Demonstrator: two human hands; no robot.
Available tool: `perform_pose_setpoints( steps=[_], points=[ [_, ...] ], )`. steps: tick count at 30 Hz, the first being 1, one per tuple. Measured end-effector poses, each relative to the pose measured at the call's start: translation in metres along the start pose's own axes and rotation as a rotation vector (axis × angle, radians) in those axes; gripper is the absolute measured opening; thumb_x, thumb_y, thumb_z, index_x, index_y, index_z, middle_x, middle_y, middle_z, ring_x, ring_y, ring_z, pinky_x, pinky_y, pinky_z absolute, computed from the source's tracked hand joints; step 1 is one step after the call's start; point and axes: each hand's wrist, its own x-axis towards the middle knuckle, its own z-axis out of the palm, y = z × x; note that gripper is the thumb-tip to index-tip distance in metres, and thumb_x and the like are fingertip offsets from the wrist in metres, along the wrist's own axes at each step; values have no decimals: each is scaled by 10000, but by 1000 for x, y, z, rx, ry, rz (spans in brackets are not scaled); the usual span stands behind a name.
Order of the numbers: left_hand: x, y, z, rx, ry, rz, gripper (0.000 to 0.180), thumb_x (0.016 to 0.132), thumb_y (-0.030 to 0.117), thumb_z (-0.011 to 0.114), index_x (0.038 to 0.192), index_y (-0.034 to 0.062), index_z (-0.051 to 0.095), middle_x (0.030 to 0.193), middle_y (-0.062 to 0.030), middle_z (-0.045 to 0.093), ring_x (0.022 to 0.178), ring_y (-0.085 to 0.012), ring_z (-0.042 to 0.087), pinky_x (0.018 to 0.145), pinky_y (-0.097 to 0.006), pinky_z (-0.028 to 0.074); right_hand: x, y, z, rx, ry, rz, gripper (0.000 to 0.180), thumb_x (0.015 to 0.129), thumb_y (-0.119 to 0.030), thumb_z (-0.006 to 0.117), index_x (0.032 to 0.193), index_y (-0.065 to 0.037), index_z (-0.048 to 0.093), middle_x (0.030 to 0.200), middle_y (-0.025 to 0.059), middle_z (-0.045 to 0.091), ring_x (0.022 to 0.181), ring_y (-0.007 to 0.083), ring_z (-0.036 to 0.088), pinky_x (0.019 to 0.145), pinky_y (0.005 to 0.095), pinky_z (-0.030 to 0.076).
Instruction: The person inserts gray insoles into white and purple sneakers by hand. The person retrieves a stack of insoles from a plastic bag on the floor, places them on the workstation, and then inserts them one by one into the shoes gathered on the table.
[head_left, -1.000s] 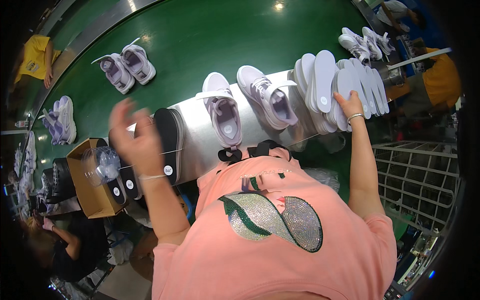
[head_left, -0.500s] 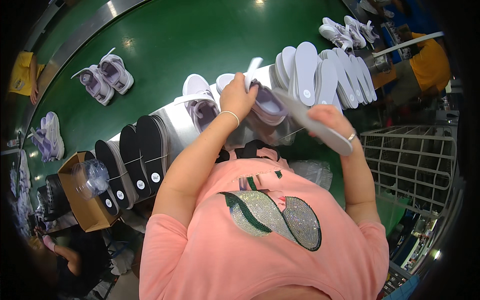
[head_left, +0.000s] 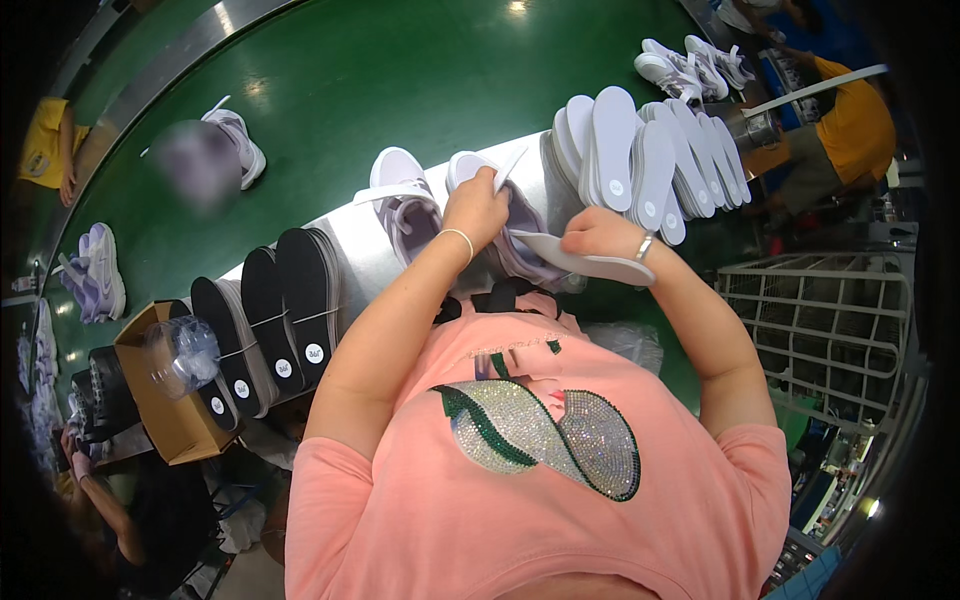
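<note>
A pale lilac sneaker [head_left: 467, 165] rests on the metal ledge in front of me, its heel toward my body. My left hand [head_left: 474, 210] is closed on its upper, by the raised white strap [head_left: 511, 168]. Between the fingers and thumb of my right hand [head_left: 603, 235] is a light grey insole [head_left: 612, 267], bent into a curve. One end of the insole reaches the shoe's opening; how far inside it sits is hidden. The matching sneaker [head_left: 402, 200] stands just left, untouched.
White insoles [head_left: 610, 150] lie in stacks to the right, black insoles [head_left: 262, 300] in tied bundles to the left. Beside those is a cardboard box [head_left: 165, 410] with clear plastic. More sneakers [head_left: 95, 272] sit on the green table [head_left: 400, 80]. A wire basket [head_left: 820, 320] stands right.
My right hand has moved left and brought the insole's end to the shoe opening, bending it. The strap leans further right. A blur now covers one shoe at far left.
</note>
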Motion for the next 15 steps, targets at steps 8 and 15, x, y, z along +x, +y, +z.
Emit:
perform_pose_setpoints(
  steps=[8,15],
  points=[
    [-10,2,10,110,128,55,232,795,208,478,923,17,452,725,-251,566,704,-423,541,641,-487,413,29,-10,54,-806,364,-63,237,704,-229,516,853,-81,626,902,114,564,867,255,528,772,403,345],
    [-14,4,12,145,138,43,221,807,201,479,911,10,442,705,-246,564,691,-423,538,634,-483,404,-29,-19,22,-711,28,118,480,627,-340,617,979,-28,518,921,174,573,850,293,575,719,401,436]
  ],
)
